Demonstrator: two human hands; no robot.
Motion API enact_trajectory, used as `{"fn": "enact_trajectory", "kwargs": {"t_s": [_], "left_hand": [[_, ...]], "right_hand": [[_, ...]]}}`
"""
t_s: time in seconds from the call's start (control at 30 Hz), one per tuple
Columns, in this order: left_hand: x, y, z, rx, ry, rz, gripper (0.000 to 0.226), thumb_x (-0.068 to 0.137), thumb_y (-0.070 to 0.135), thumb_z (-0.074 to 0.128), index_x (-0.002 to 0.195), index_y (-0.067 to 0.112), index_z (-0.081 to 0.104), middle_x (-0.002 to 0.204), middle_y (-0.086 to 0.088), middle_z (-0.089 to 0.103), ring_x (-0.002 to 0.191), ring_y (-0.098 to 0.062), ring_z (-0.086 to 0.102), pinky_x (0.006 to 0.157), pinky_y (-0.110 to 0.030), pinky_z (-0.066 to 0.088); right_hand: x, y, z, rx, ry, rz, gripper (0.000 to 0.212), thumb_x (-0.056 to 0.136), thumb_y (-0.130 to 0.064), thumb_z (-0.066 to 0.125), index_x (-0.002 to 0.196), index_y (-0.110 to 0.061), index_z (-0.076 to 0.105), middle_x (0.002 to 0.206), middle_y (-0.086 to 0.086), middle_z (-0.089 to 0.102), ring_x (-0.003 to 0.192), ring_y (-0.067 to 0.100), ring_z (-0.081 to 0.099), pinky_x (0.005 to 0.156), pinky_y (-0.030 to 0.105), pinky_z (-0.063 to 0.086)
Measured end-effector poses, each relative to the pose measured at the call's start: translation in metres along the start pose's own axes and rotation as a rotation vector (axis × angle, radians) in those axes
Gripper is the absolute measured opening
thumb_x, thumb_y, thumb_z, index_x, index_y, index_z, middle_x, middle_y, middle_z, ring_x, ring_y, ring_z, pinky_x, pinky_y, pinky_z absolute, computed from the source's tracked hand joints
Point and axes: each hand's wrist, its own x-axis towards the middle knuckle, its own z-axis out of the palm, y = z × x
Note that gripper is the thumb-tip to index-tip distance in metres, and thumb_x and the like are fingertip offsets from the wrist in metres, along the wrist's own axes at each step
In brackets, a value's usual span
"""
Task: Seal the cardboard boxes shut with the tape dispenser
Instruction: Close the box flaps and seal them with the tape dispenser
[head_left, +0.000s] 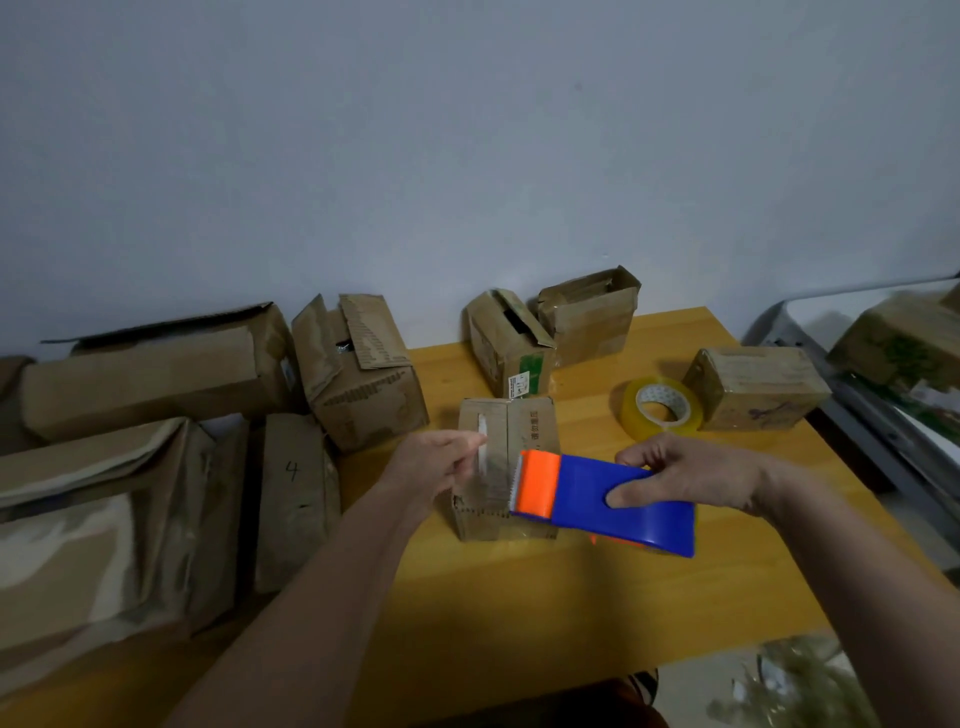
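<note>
**Tape drawn out over the middle box, not yet laid down**

The small brown cardboard box (506, 467) stands near the middle of the yellow wooden surface (571, 597), its top flaps folded closed. Over its top hangs a stretch of clear packing tape (493, 480), running from the orange toothed head of the blue plastic tape dispenser (605, 501). The right hand (691, 480) grips the dispenser's blue body, thumb on the near side and fingers curled over the far side. The left hand (439, 467) pinches the free end of the tape, fingers closed together on it.

This looks like the start of a seal: the tape is pulled taut but whether it touches the flaps yet cannot be told. The next move likely calls for pressing the free end onto the box, then drawing the dispenser along the seam and tearing against the teeth.

Toward the far edge stand two more small boxes (511, 345) with gaping flaps. A yellowish spare tape roll (662, 408) lies toward the right edge beside a closed box (756, 387). Larger worn cartons (358, 369) crowd the left side.
</note>
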Motion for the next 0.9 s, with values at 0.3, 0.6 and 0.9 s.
{"fn": "enact_trajectory", "kwargs": {"t_s": [0.3,0.6,0.9], "left_hand": [[-0.008,-0.011,0.004,0.090,0.050,0.076,0.012,0.087,0.007,0.068,0.087,0.018,0.071,0.086,0.003,0.067,0.081,-0.011,0.063,0.070,-0.019,0.055],[-0.013,-0.038,-0.004,0.118,0.177,-0.095,0.065,0.075,0.007,0.080,0.133,0.007,0.050,0.114,-0.010,0.066,0.085,-0.010,0.064,0.068,-0.017,0.052],[-0.018,-0.059,-0.014,-0.101,0.189,-0.237,0.018,0.080,0.006,0.074,0.098,0.009,0.071,0.103,-0.010,0.070,0.093,-0.018,0.067,0.069,-0.019,0.054]], "right_hand": [[0.008,0.007,0.012,-0.046,0.062,0.163,0.042,0.073,-0.047,0.072,0.093,-0.010,0.072,0.083,0.004,0.075,0.072,0.014,0.071,0.068,0.026,0.055],[0.016,0.008,0.022,-0.110,0.020,0.214,0.039,0.077,-0.036,0.076,0.099,-0.004,0.068,0.079,0.003,0.073,0.063,0.011,0.069,0.061,0.027,0.053],[0.036,0.013,0.033,-0.164,0.069,0.219,0.039,0.072,-0.046,0.077,0.092,-0.013,0.069,0.077,-0.002,0.074,0.067,0.008,0.069,0.061,0.022,0.051]]}}
